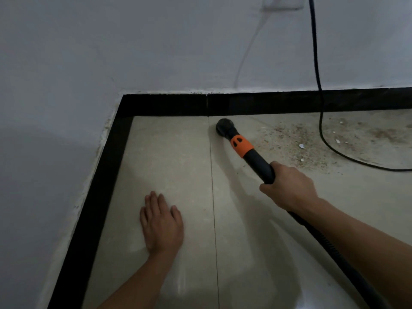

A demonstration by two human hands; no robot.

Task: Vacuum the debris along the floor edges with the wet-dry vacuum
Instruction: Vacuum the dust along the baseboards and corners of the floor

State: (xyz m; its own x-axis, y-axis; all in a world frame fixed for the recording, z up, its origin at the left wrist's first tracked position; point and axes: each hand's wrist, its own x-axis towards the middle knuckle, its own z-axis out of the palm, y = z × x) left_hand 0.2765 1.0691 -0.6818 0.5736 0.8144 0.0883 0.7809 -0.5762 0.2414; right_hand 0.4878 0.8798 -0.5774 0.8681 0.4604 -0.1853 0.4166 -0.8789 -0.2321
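Observation:
My right hand (289, 188) grips the black vacuum wand (256, 159), which has an orange collar (242, 146). The wand's round black nozzle (224, 126) touches the tiled floor close to the back skirting, just right of a tile joint. Brown dust and white chips of debris (298, 139) lie on the floor to the right of the nozzle. A ribbed black hose (330, 246) runs back from my right hand under my forearm. My left hand (161, 224) rests flat on the floor tile with straight fingers, holding nothing.
A black skirting (267, 103) lines the back wall and another black skirting (93, 208) the left wall, meeting in a corner. A black power cord (321, 117) hangs down the white wall and curves across the floor to the right. A wall socket (283, 3) sits at the top.

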